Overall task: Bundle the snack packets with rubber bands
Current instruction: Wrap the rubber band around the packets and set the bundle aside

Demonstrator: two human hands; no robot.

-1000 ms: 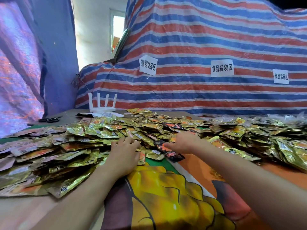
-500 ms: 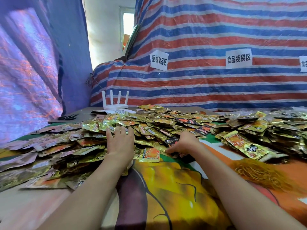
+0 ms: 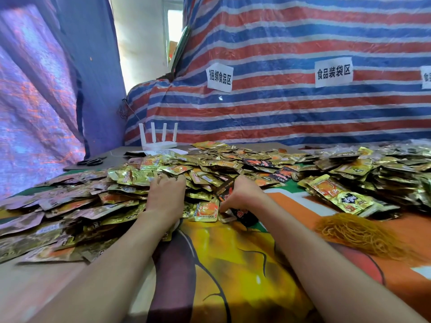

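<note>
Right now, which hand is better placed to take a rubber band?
Probably right hand: rubber bands lie on its side, though it grips a dark packet. Left hand rests on gold packets, farther off.

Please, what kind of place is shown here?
Probably a makeshift food-packing workshop. The striped tarp walls carry paper signs naming work zones, the table is heaped with snack packets, and a pile of rubber bands lies beside them.
</note>
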